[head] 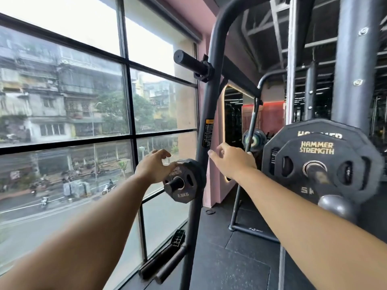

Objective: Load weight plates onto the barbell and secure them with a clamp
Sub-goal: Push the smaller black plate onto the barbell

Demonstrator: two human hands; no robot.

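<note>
A small black 2.5 kg weight plate [185,181] hangs on a storage peg of the dark rack upright [206,114]. My left hand [154,164] hovers at the plate's upper left edge, fingers curled and apart, holding nothing. My right hand [232,160] reaches out to the right of the upright, fingers spread, empty. Higher up, the barbell sleeve end [189,60] sticks out toward the window with a black clamp [204,72] on it. At the right, larger Hammer Strength plates [318,162] sit stacked on another peg.
A big window [83,101] fills the left side. A second rack frame [249,164] stands behind by a pink wall and mirror. Black bars lie on the floor [163,264] by the window base. A thick dark post [356,59] rises at right.
</note>
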